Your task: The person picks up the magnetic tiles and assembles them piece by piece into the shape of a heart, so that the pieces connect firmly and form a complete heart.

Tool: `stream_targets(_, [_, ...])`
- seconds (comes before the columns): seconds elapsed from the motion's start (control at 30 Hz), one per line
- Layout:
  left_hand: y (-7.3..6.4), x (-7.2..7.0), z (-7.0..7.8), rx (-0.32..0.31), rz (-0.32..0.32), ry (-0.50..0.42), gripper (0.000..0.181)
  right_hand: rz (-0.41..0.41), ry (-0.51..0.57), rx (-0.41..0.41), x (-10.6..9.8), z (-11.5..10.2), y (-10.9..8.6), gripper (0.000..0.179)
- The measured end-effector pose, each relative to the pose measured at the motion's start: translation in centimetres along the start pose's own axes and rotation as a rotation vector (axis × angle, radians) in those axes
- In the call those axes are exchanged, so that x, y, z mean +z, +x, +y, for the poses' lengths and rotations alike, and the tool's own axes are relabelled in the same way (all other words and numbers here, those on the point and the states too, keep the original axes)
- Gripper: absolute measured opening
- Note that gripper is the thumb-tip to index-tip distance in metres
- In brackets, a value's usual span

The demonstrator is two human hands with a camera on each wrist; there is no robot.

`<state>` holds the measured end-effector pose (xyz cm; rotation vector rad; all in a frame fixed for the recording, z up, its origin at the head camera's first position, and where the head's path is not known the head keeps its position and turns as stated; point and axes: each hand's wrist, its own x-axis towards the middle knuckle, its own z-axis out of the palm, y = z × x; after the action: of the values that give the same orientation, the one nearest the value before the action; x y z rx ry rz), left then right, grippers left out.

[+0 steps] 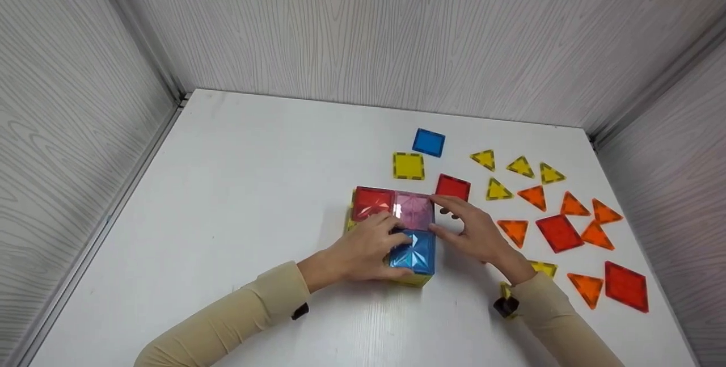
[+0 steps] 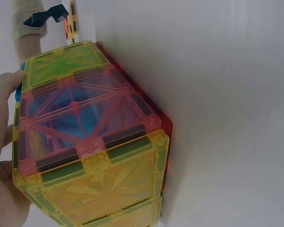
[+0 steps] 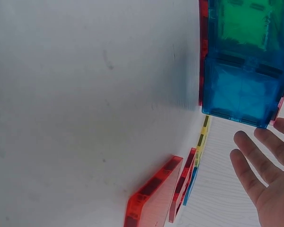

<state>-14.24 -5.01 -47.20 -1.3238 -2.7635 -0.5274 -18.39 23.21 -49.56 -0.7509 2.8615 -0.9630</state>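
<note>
An L-shaped block of clear magnetic tiles (image 2: 104,189) stands on the white table, its top made of a red tile (image 1: 367,199), a pink tile (image 1: 413,211) and a blue tile (image 1: 418,259). My left hand (image 1: 360,248) grips the blue-topped part, fingers bent over its top and thumb at the near edge. At the pink tile's right edge, my right hand (image 1: 473,231) touches with index fingertip and thumb, one at each corner. In the right wrist view, its other fingers reach out loosely beside the blue side wall (image 3: 241,90).
Loose yellow (image 1: 408,165), blue (image 1: 429,143) and red (image 1: 454,187) square tiles lie just beyond the block. Yellow triangles (image 1: 499,190), orange triangles (image 1: 574,204) and more red squares (image 1: 560,233) are scattered to the right. Grey wood-grain panels (image 1: 363,32) enclose the table.
</note>
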Motion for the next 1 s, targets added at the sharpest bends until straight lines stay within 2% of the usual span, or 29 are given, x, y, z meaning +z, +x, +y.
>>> stream_targets(0.27, [-0.2, -0.2, -0.2, 0.004, 0.007, 0.026, 0.064, 0.022, -0.007, 0.005, 0.1, -0.1, -0.3, 0.061])
stream_targets(0.4, [-1.0, -0.4, -1.0, -0.025, 0.049, -0.015, 0.065, 0.055, -0.028, 0.012, 0.4, -0.4, -1.2, 0.061])
stream_targets(0.5, [-1.8, -0.7, -2.1, -0.101, 0.116, -0.074, 0.062, 0.062, -0.035, 0.039, 0.5, -0.7, -2.2, 0.059])
stream_targets(0.63, [-3.1, -0.9, -3.8, -0.270, 0.182, -0.133, 0.062, 0.058, -0.005, 0.076, 0.7, -1.3, -3.6, 0.057])
stream_targets(0.73, [-3.8, -0.8, -4.6, -0.413, 0.195, -0.184, 0.067, 0.059, 0.041, 0.084, 0.9, -2.0, -4.2, 0.056])
stream_targets(0.8, [-4.2, -0.6, -4.8, -0.485, 0.190, -0.237, 0.069, 0.058, 0.069, 0.089, 1.0, -2.4, -4.3, 0.056])
stream_targets(0.9, [-4.6, -0.4, -4.9, -0.542, 0.175, -0.309, 0.070, 0.060, 0.109, 0.097, 1.3, -2.9, -4.2, 0.055])
stream_targets(1.0, [-5.0, -0.2, -5.0, -0.544, 0.171, -0.359, 0.070, 0.060, 0.128, 0.104, 1.6, -3.1, -4.0, 0.055])
